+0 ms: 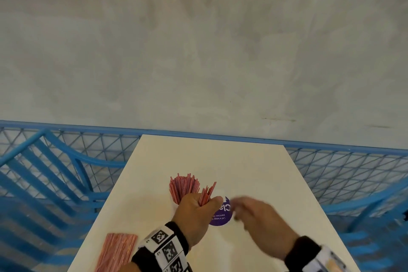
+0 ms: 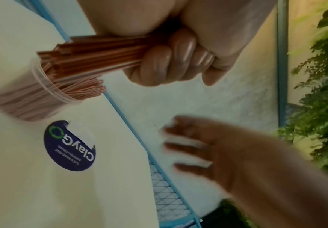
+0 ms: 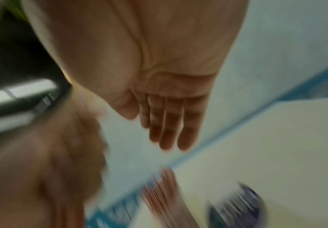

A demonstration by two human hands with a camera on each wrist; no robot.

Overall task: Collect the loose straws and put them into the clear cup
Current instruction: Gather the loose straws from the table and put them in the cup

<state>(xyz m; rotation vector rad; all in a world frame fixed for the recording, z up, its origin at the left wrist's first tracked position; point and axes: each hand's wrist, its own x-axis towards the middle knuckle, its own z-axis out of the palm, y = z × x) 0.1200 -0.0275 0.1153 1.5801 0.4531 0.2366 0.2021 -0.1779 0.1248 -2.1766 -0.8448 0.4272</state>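
Observation:
My left hand grips a bundle of red-and-white striped straws, their ends pointing up and away beside the clear cup. The cup stands on the white table and holds several straws; my left hand hides its body in the head view. In the left wrist view my fingers are curled round the bundle just above the cup's rim. My right hand hovers blurred to the right, fingers straight, holding nothing. More loose straws lie at the table's near left.
A round purple sticker lies on the table between my hands. Blue metal chairs and a blue mesh fence surround the table. Grey concrete floor lies beyond.

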